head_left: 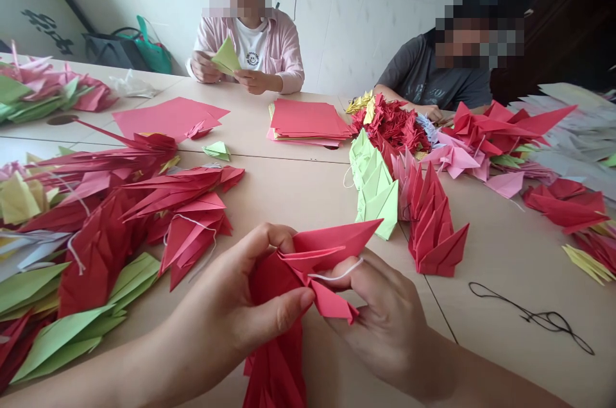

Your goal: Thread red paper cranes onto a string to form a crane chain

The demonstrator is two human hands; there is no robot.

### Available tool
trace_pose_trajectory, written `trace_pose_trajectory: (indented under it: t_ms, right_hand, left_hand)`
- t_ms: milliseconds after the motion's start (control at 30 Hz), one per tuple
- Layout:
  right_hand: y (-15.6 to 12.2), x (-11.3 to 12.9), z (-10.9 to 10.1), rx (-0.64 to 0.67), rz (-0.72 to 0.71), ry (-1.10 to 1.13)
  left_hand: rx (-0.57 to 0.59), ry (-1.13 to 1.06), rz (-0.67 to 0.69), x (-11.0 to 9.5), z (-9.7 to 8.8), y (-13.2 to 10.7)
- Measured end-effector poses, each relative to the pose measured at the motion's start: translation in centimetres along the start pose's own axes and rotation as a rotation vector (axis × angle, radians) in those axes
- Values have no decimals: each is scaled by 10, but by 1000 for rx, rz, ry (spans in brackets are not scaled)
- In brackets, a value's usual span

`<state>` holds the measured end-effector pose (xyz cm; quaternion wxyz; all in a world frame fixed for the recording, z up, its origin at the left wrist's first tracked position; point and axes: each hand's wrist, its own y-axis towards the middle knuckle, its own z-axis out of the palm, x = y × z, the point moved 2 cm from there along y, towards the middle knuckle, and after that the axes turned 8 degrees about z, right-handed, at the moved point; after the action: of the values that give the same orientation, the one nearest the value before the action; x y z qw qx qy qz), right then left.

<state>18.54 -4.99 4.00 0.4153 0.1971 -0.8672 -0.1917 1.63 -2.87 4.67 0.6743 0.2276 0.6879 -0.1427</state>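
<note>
My left hand (260, 305) is closed round a red origami crane (327, 241), its thumb pressed against the folds. My right hand (389, 312) grips the same crane from the other side. A white string (339, 272) comes out of the folds and lies over a finger of my right hand. Below, a strand of red folded paper (276, 363) hangs toward the near table edge, partly hidden by my left hand. Just beyond my right hand, a red folded-paper strand (436, 228) stands beside a light green one (373, 187).
Heaps of strung folded paper (101, 247) cover the left side. Red sheets (310, 119) lie stacked at the far middle, near a small green folded piece (217, 151). A black cord (539, 317) lies at right. Across the table (298, 187), one person (248, 52) holds green paper; another (428, 71) leans over.
</note>
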Motion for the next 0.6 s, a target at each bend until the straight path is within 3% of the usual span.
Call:
trace_pose_trajectory:
  t_ms: [300,467,600]
  right_hand:
    - [-5,0,4,-35,-86,-80]
    - [-7,-5,4,-24,-90,-114]
    - [-5,-5,2,-51,-87,-106]
  left_hand:
    - [-22,159,-4,3,-2,-2]
    - [26,-12,21,-2,0,1]
    - [7,-159,-40,-1,2,4]
